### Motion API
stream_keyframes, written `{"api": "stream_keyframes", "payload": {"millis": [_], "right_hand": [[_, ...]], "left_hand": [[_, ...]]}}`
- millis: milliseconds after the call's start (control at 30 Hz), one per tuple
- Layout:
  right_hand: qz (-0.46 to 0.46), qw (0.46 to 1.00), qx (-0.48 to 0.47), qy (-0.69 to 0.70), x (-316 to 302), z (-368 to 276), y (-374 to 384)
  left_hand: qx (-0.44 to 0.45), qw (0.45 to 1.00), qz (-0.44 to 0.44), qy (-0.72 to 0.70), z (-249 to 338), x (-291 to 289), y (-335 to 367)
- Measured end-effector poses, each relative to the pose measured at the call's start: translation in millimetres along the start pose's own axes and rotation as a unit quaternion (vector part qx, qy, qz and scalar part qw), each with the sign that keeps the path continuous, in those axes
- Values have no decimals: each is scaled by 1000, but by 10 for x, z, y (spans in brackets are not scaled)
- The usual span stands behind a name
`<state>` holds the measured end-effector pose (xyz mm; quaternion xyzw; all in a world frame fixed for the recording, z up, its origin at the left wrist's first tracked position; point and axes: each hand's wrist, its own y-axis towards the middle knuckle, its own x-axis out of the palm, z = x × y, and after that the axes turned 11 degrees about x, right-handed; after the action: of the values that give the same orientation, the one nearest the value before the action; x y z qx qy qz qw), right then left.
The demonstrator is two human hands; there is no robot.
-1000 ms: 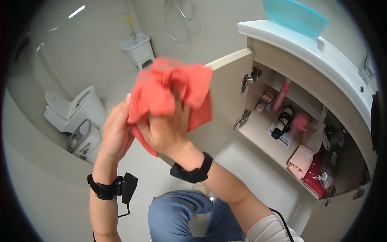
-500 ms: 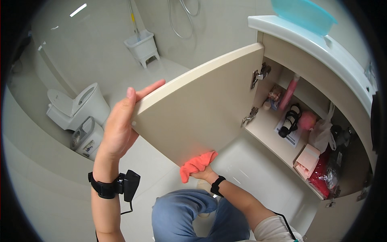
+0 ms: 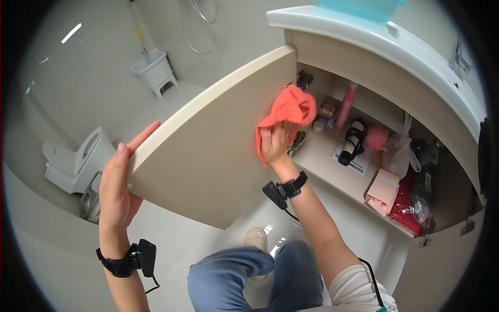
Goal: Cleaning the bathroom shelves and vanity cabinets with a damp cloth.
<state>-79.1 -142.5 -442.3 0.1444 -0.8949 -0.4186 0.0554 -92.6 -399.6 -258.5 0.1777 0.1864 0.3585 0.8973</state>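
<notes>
A beige cabinet door (image 3: pixel 208 151) stands swung out from the vanity. My left hand (image 3: pixel 115 187) grips its free edge, with some fingers hidden behind the panel. Bunched in my right hand (image 3: pixel 275 144) is a coral-red cloth (image 3: pixel 292 108), which lies against the door's inner face near the hinge side. The cloth covers most of the upper hinge, and part of the lower hinge (image 3: pixel 297 141) shows beside my hand.
Inside the cabinet (image 3: pixel 327 164) are a black-and-white bottle (image 3: pixel 353 143), a pink tube (image 3: pixel 345 106), a pink box (image 3: pixel 383 191) and plastic bags. Above is a white basin (image 3: pixel 353 34) with a blue tub (image 3: pixel 364 8). A toilet (image 3: pixel 78 161) and mop bucket (image 3: pixel 155 70) stand left.
My right hand has carried the cloth from the door's bottom edge up to the hinge side. The view has shifted, so the door and cabinet sit further left.
</notes>
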Motion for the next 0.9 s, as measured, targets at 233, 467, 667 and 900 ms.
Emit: {"api": "stream_keyframes", "payload": {"millis": [233,467,667,900], "right_hand": [[68,983,155,-67,177,1182,-1076],[8,948,314,41,236,941,-2017],[27,933,356,36,93,962,-1171],[91,944,306,-85,-77,1828,-454]], "left_hand": [[26,998,37,34,19,151,4],[30,998,32,34,141,215,-104],[15,998,25,51,139,236,-138],[39,999,11,35,156,300,-152]]}}
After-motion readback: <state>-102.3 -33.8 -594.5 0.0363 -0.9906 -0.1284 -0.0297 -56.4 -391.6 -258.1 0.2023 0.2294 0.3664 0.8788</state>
